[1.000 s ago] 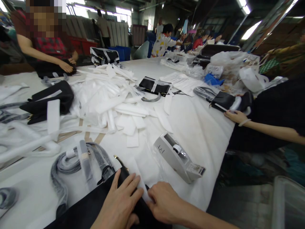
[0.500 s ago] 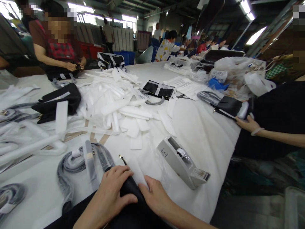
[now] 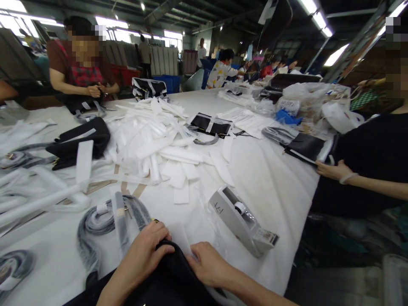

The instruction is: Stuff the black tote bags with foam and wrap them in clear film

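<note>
A black bag [image 3: 172,276] lies at the near edge of the table, partly cut off by the bottom of the view. My left hand [image 3: 143,250] is closed over its upper edge, thumb on the near side; a bit of gold metal shows just past the fingers. At the bag's right edge, my right hand [image 3: 208,263] is closed with curled fingers, its thumb against the black material. Beyond both hands lies a thin white sheet [image 3: 180,233]. A plastic-wrapped strap [image 3: 95,221] is coiled left of my left hand. To the right of my right hand stands a grey tape dispenser [image 3: 237,219].
A heap of white foam pieces [image 3: 149,144] covers the middle left. Black bags lie at the left [image 3: 84,142] and centre [image 3: 210,124]. On the right, a co-worker's hand [image 3: 336,170] touches another bag [image 3: 306,146]. Another co-worker [image 3: 84,72] stands across the table.
My left hand has drawn the bag's upper edge up, and its thumb has closed over it. The gold metal piece is now mostly hidden. The view has tilted slightly.
</note>
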Demonstrator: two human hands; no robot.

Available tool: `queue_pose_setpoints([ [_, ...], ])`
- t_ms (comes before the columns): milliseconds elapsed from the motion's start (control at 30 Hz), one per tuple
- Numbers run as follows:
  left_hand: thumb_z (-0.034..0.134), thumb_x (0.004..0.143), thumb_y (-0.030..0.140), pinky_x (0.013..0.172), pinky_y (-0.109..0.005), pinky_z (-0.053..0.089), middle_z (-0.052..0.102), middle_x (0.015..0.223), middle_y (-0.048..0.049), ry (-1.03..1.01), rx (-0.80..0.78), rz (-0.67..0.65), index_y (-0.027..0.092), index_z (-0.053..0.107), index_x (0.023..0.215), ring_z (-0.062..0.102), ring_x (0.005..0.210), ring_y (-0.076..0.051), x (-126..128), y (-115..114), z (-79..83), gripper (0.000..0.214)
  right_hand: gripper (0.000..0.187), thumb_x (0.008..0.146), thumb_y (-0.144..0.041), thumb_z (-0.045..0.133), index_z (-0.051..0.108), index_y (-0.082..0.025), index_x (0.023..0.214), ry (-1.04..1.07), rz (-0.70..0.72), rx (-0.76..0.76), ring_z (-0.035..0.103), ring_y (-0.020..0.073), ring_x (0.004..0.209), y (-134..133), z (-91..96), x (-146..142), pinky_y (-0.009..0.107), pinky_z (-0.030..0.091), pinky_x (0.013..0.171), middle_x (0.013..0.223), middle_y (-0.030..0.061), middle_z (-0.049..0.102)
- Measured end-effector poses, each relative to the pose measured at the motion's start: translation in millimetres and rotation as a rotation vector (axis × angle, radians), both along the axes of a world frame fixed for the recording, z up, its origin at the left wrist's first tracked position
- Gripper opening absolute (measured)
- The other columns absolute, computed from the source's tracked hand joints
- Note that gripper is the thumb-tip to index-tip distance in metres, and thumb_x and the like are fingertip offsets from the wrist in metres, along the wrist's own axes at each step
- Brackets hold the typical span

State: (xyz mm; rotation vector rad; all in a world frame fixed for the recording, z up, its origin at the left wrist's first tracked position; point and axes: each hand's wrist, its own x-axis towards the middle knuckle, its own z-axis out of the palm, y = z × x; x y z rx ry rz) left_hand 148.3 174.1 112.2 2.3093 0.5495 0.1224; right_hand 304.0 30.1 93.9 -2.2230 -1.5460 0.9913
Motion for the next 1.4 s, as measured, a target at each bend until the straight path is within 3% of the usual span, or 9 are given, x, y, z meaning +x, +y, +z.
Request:
queue_pose_setpoints([
  [167, 0.054, 0.09, 0.04, 0.112, -0.061, 0.017, 0.049, 0.138, -0.0054, -0.096, 0.284, -0.094, 0.028, 0.059, 0.111, 0.031, 0.135, -0.03, 9.0, -13.2, -4.6, 0.025, 0.025, 0.083, -0.027, 0.05, 0.068, -0.012, 0.075, -0.042, 0.15, 0.013, 0.059, 0.0195, 0.062, 9.9, -5.2, 2.0, 0.025, 0.03, 0.05, 0.074, 0.0118, 0.07],
  [333, 0.041, 0.097, 0.034, 0.111, -0.054, 0.022, 0.062, 0.096, -0.0028, -0.009, 0.319, -0.186, 0.022, 0.062, 0.087, 0.044, 0.123, -0.024, 26.3, -30.7, -23.0, 0.026, 0.027, 0.087, -0.02, 0.042, 0.068, -0.015, 0.082, 0.065, 0.166, 0.033, 0.06, 0.0164, 0.07, 3.0, 7.1, 7.2, 0.023, 0.037, 0.059, 0.081, 0.006, 0.071],
  [467, 0.04, 0.097, 0.038, 0.108, -0.056, 0.024, 0.059, 0.088, -0.002, 0.013, 0.366, -0.126, 0.022, 0.061, 0.081, 0.051, 0.102, -0.022, 30.4, -31.7, -29.1, 0.032, 0.033, 0.092, -0.029, 0.04, 0.064, -0.017, 0.074, 0.089, 0.087, 0.016, 0.055, 0.0124, 0.061, -41.2, 32.7, 13.4, 0.022, 0.035, 0.055, 0.067, 0.0002, 0.064],
  [533, 0.039, 0.097, 0.041, 0.106, -0.056, 0.025, 0.059, 0.087, -0.0023, 0.018, 0.395, -0.115, 0.022, 0.062, 0.081, 0.05, 0.098, -0.022, 32.0, -31.2, -29.4, 0.034, 0.036, 0.095, -0.031, 0.036, 0.063, -0.018, 0.075, -0.002, 0.066, 0.014, 0.056, 0.0131, 0.061, -71.8, 31.7, 7.0, 0.023, 0.039, 0.056, 0.068, 0.0009, 0.064],
  [633, 0.038, 0.097, 0.042, 0.105, -0.054, 0.027, 0.059, 0.086, -0.0028, 0.027, 0.452, -0.102, 0.021, 0.062, 0.08, 0.05, 0.097, -0.023, 35.5, -32.5, -30.4, 0.036, 0.03, 0.094, -0.032, 0.039, 0.062, -0.015, 0.101, -0.267, 0.046, 0.224, 0.063, 0.0216, 0.078, -111.1, 0.7, -14.3, 0.032, 0.051, 0.069, 0.089, 0.0103, 0.068],
  [733, 0.04, 0.097, 0.041, 0.1, -0.049, 0.032, 0.059, 0.084, -0.0035, 0.019, 0.495, -0.072, 0.02, 0.063, 0.079, 0.049, 0.095, -0.023, 39.4, -34.9, -34.3, 0.036, 0.049, 0.09, -0.04, 0.048, 0.046, -0.007, 0.125, -0.517, -0.003, 0.56, 0.063, 0.0285, 0.092, -128.3, -44.0, -34.9, 0.04, 0.056, 0.075, 0.104, 0.0192, 0.065],
  [900, 0.042, 0.096, 0.044, 0.085, -0.043, 0.036, 0.059, 0.08, -0.0057, 0.009, 0.498, -0.024, 0.018, 0.066, 0.075, 0.048, 0.09, -0.023, 45.0, -38.9, -41.9, 0.041, 0.03, 0.096, -0.029, 0.038, 0.045, -0.014, 0.121, -0.6, -0.111, 0.721, 0.065, 0.0228, 0.08, -122.4, -75.5, -40.5, 0.035, 0.058, 0.069, 0.09, 0.0104, 0.067],
  [1200, 0.037, 0.098, 0.046, 0.084, -0.045, 0.033, 0.062, 0.077, -0.0062, 0.017, 0.484, 0.005, 0.018, 0.068, 0.076, 0.05, 0.088, -0.023, 49.8, -41.9, -45.0, 0.047, 0.026, 0.093, -0.014, 0.041, 0.05, -0.015, 0.118, -0.464, -0.026, 0.713, 0.06, 0.0205, 0.075, -123.1, -60.8, -25.1, 0.035, 0.054, 0.067, 0.086, 0.0086, 0.064],
  [1400, 0.033, 0.098, 0.049, 0.083, -0.044, 0.032, 0.063, 0.079, -0.0057, 0.021, 0.482, 0.017, 0.019, 0.067, 0.078, 0.05, 0.09, -0.022, 50.2, -39.3, -47.8, 0.049, 0.036, 0.088, -0.011, 0.049, 0.05, -0.013, 0.124, -0.44, 0.072, 0.857, 0.059, 0.0241, 0.097, -102.6, -22.6, -15.0, 0.037, 0.056, 0.077, 0.108, 0.0165, 0.058],
])
